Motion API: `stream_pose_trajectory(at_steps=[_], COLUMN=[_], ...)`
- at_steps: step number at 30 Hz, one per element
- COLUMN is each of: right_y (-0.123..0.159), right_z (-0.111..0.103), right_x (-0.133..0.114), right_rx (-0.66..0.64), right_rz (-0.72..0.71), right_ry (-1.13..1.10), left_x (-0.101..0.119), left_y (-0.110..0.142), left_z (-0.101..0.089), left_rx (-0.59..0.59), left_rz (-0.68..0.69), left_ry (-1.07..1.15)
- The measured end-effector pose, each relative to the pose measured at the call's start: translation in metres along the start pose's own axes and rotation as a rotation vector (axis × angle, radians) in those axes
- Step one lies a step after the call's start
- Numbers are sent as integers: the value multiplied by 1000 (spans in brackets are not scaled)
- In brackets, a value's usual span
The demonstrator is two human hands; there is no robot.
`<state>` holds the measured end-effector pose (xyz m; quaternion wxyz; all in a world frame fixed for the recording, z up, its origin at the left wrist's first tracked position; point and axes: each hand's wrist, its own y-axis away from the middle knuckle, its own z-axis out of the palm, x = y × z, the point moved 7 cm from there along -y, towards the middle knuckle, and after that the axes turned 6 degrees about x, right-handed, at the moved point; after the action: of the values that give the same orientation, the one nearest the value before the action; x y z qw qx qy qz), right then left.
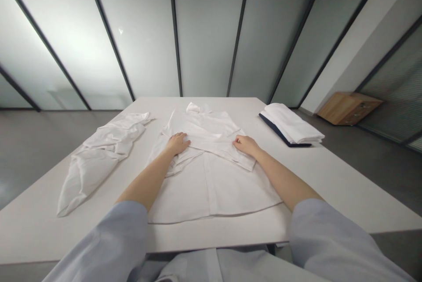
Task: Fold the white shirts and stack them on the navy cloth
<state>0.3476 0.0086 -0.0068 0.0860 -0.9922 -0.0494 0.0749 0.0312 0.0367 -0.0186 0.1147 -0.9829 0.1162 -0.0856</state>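
A white shirt (237,185) lies spread on the table in front of me, its collar (193,107) at the far end and its hem toward me. Both sleeves lie folded across its upper body. My left hand (178,143) rests on the left side of the shirt, palm down with the fingers stretched out. On the right side, my right hand (245,144) has its fingers curled together on the shirt's cloth, near the folded sleeve. The fingertips of that hand are partly hidden.
At the left of the white table (332,185) lies a crumpled white garment (108,146). A stack of folded white clothes (290,124) sits on a dark folded item (277,131) at the right. Beyond the table stand frosted glass panels (207,31) and a wooden cabinet (346,108).
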Motion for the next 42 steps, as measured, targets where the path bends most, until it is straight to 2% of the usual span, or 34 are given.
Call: stream_pose_trajectory(at_steps=[16,26,33,36,40,42], right_y=[-1,-1,1,2,1,1], right_z=[2,1,-1,-2,-6,1], right_x=[2,1,-2,-2,-12,-16], right_rx=[27,32,36,49,158,125], right_rz=[4,0,1,-18,-166,-211], right_ry=[-41,-40,-57,-60,-56,-49], left_x=[2,0,-1,-3,-1,2], left_y=[3,9,8,7,8,9], left_z=[-4,-17,-18,-11,0,1], left_rx=[-15,52,61,15,-108,-134], left_rz=[-24,-124,-106,-113,-100,-75], left_ry=[15,-28,-40,-71,-92,-107])
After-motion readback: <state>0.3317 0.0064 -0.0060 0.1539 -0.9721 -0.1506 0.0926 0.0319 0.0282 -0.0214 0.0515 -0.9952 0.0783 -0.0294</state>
